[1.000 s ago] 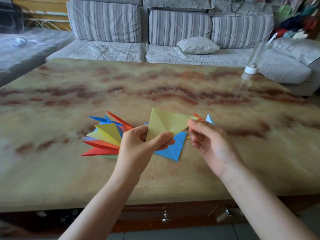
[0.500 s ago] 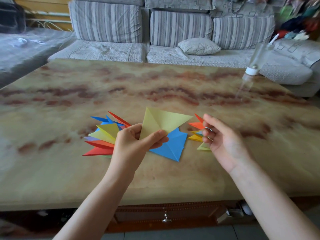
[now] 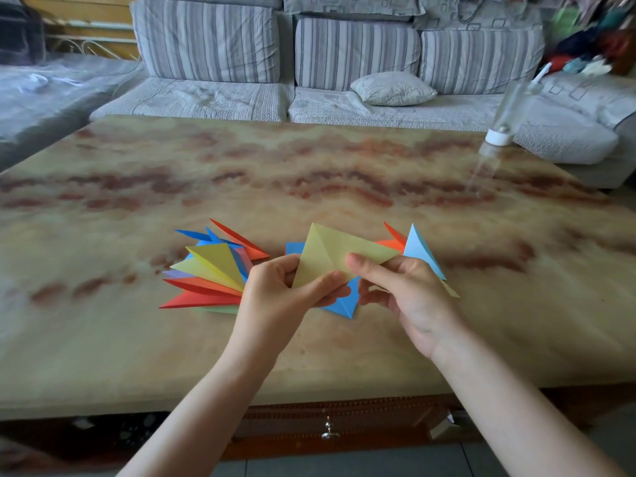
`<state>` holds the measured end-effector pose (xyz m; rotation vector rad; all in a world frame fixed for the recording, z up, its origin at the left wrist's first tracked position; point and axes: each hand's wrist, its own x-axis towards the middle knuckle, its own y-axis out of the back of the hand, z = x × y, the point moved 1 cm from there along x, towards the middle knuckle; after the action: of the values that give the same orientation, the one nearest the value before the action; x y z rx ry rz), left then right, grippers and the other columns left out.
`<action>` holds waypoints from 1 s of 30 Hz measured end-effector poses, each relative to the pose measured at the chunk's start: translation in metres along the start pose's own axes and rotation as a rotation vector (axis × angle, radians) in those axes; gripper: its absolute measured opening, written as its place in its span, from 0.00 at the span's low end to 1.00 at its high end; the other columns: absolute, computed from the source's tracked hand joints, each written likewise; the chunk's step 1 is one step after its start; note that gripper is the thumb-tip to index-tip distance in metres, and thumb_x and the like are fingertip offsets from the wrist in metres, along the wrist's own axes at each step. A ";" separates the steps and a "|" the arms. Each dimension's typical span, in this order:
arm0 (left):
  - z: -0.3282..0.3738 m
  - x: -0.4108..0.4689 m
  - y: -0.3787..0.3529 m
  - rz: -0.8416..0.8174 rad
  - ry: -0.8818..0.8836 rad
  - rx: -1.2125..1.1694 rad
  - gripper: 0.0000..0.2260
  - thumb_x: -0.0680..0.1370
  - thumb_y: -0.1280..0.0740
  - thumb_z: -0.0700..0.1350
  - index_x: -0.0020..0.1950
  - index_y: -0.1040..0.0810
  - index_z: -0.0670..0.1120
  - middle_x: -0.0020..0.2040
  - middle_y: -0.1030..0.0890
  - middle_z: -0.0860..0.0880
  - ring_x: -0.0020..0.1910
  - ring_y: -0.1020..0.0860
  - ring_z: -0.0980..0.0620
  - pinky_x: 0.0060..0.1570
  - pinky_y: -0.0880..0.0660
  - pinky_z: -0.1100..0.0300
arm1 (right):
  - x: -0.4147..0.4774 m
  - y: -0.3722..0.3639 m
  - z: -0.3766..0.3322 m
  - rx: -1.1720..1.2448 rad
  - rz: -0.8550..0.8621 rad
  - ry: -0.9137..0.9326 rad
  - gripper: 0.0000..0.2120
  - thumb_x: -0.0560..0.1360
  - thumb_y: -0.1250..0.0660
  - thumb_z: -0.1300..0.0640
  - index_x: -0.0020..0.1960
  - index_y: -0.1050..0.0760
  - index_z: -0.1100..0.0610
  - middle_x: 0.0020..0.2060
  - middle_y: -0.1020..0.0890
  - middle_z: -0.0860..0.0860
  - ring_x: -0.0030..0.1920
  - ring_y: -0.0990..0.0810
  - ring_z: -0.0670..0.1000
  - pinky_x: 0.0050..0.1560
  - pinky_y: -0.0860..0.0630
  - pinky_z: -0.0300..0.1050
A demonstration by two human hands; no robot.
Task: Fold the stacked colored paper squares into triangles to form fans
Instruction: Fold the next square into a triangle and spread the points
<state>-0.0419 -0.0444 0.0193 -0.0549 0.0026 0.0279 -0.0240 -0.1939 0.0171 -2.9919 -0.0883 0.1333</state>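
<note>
Fingers of the left hand are pinching the lower edge of a yellow-green folded paper, held just above the tabletop. The right hand is clamping its thumb on the same sheet; its other fingers are hidden beneath. A blue paper is lying underneath, apparently on the tabletop. A fan of folded triangles is lying to the left, and a smaller cluster beyond the right hand. Uneven pinching risks skewing the crease; a dropping wrist could scatter the cluster.
</note>
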 end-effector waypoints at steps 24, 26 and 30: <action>0.003 0.006 0.027 0.129 -0.004 0.007 0.04 0.70 0.27 0.34 0.41 0.19 0.40 0.34 0.15 0.44 0.33 0.16 0.53 0.36 0.21 0.67 | 0.009 0.036 -0.024 0.084 0.300 0.114 0.07 0.70 0.28 0.58 0.34 0.21 0.55 0.24 0.23 0.47 0.24 0.27 0.45 0.26 0.30 0.35; 0.006 0.008 0.035 0.142 -0.025 -0.021 0.04 0.70 0.28 0.33 0.42 0.20 0.41 0.34 0.15 0.44 0.34 0.16 0.53 0.37 0.21 0.67 | 0.008 0.043 -0.027 0.092 0.270 0.126 0.05 0.70 0.28 0.58 0.36 0.22 0.57 0.25 0.22 0.47 0.25 0.27 0.45 0.26 0.29 0.35; 0.003 0.005 0.029 0.098 -0.045 0.035 0.04 0.71 0.28 0.34 0.43 0.19 0.42 0.35 0.15 0.43 0.36 0.16 0.51 0.39 0.20 0.65 | 0.006 0.038 -0.021 0.032 0.133 0.070 0.12 0.64 0.27 0.52 0.41 0.21 0.59 0.32 0.17 0.51 0.31 0.18 0.49 0.31 0.22 0.40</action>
<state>-0.0378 -0.0155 0.0202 -0.0190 -0.0389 0.1271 -0.0141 -0.2342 0.0321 -2.9660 0.1194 0.0436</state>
